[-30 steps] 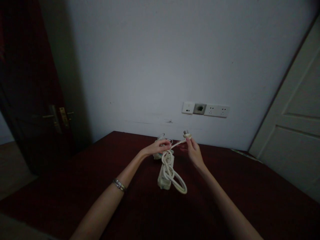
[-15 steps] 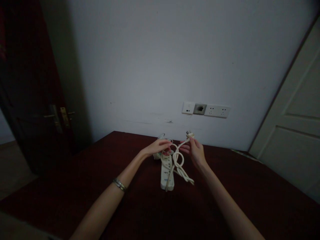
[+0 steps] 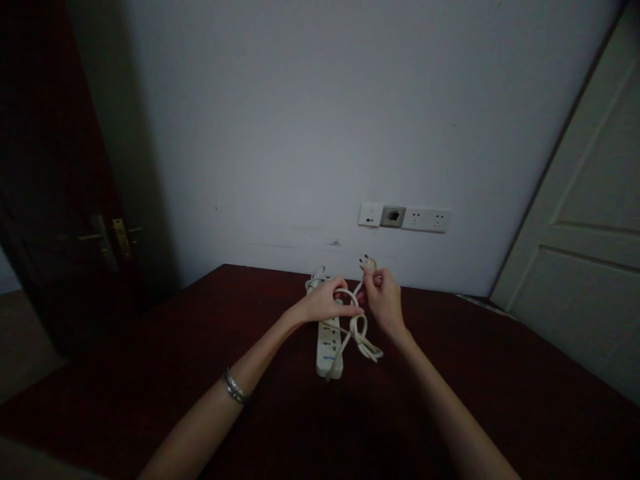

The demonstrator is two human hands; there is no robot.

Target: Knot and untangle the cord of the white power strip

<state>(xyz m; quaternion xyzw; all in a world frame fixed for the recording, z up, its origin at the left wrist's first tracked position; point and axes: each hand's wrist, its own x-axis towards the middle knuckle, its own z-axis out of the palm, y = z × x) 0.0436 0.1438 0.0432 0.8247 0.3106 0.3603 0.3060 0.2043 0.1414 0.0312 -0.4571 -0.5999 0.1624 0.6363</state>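
Observation:
A white power strip lies lengthwise on the dark red table, its sockets facing up. Its white cord is looped and knotted above and beside the strip's right side. My left hand is curled around the cord's upper loop, with the thumb stretched out to the right across the cord. In my right hand, the fingers pinch the plug, whose prongs point up and toward the wall. A paler bundle of thin cable sits behind my left hand, partly hidden.
Wall sockets and a grey outlet plate are on the white wall behind the table. A dark door with handles stands at left, a pale door at right. A flat strip lies along the table's back right edge.
My left thumb has moved right across the cord loop. My right hand has turned the plug and shifted slightly left, closing its fingers more. The view has shifted a little.

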